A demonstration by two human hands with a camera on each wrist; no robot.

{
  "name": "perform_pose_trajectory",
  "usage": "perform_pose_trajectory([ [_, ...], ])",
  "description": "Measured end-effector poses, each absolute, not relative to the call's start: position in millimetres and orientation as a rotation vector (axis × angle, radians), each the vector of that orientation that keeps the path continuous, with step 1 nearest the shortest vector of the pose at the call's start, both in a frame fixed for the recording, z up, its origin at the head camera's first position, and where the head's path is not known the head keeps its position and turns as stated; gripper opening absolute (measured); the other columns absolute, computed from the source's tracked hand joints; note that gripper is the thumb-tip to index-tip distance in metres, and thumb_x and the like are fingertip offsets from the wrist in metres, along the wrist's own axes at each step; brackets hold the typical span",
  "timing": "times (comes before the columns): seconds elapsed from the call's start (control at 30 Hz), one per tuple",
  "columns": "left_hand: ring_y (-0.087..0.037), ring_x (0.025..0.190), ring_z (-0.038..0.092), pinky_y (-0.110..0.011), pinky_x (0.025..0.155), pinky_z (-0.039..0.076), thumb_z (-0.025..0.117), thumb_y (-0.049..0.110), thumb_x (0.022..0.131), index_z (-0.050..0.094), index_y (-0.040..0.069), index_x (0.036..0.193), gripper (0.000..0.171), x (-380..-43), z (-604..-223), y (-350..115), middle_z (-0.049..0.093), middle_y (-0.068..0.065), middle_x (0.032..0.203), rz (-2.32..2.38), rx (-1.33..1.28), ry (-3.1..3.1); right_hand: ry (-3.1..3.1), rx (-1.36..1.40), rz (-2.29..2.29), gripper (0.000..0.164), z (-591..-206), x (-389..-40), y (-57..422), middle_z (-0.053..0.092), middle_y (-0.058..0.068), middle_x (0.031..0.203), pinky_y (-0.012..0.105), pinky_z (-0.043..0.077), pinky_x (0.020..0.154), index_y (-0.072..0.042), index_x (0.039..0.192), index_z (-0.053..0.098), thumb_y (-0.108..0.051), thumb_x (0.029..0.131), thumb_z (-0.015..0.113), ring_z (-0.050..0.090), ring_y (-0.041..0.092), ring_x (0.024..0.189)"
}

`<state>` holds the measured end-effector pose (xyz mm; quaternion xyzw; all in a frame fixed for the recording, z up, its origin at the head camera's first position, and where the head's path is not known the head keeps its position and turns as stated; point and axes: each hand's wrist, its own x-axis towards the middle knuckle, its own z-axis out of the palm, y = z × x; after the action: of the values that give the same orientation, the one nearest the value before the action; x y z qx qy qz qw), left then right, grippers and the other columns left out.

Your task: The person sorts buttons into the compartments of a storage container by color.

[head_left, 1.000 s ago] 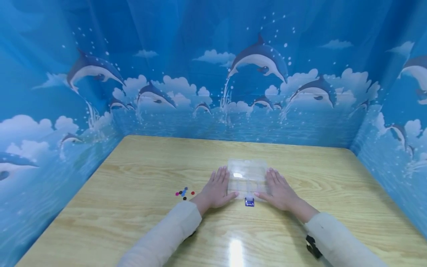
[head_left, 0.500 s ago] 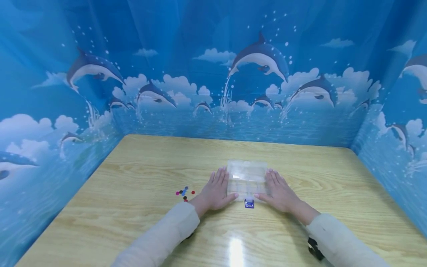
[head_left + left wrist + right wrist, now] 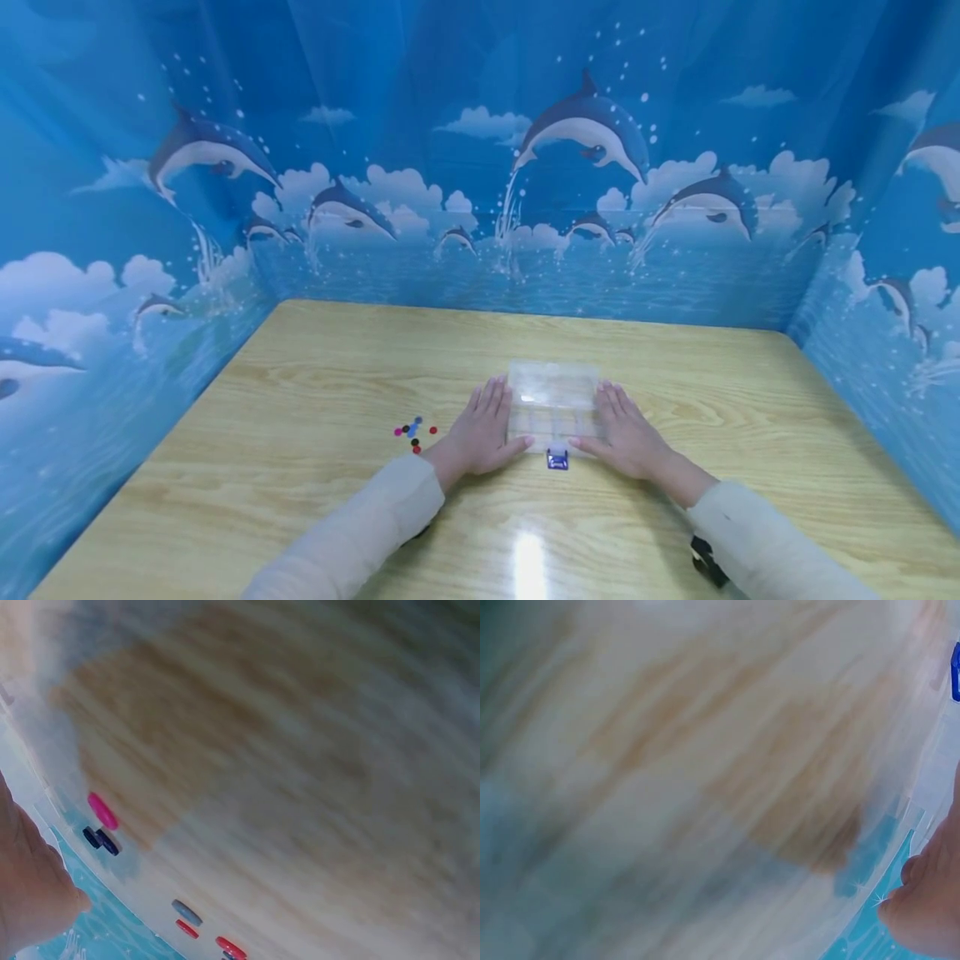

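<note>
A clear plastic compartment box [image 3: 553, 425] lies on the table with its lid [image 3: 555, 385] folded back to the far side. A blue clasp [image 3: 557, 460] sticks out at its near edge. My left hand [image 3: 483, 429] lies flat along the box's left side, fingers straight, thumb reaching over the near corner. On the right side my right hand [image 3: 626, 433] mirrors it, thumb towards the clasp. In both wrist views only part of each hand [image 3: 34, 885] shows, at the border. No small parts can be made out inside the box.
Several small round coloured discs [image 3: 412, 430], pink, black, blue and red, lie loose on the wooden table [image 3: 360, 358] left of my left hand. A pink disc [image 3: 103, 811] also shows in the left wrist view. A blue dolphin-print curtain [image 3: 480, 167] encloses the table's far side and both sides.
The box has slid slightly towards me, with both hands staying along its sides. My left sleeve has shifted a little left, and a red disc near it has come into view.
</note>
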<state>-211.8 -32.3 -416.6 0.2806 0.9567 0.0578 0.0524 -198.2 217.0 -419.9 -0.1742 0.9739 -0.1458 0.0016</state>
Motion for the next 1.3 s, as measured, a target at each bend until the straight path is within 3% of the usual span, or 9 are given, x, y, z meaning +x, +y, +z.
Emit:
perform_pose_trajectory([
  [0.53,-0.035,0.143,0.007,-0.043,0.117,0.011,0.027,0.055,0.096,0.015,-0.006,0.144,0.079,-201.9,-411.4,-37.8,0.008,-0.023,0.153,0.197,0.886,2.906,3.053,-0.551,-0.455,0.091,-420.4,-190.5,213.1,0.012,0.031,0.149,0.054,0.013,0.113,0.013,0.141,0.016,-0.056,0.090,0.045,0.010,0.047,0.138],
  [1.3,-0.033,0.144,0.003,-0.043,0.117,0.009,0.023,0.058,0.095,0.012,-0.004,0.146,0.081,-196.0,-413.5,-45.0,0.002,-0.021,0.154,0.162,0.848,2.884,3.057,-0.545,-0.486,0.092,-422.0,-182.3,205.3,0.012,0.030,0.150,0.054,0.014,0.113,0.012,0.142,0.015,-0.057,0.089,0.046,0.010,0.046,0.139],
])
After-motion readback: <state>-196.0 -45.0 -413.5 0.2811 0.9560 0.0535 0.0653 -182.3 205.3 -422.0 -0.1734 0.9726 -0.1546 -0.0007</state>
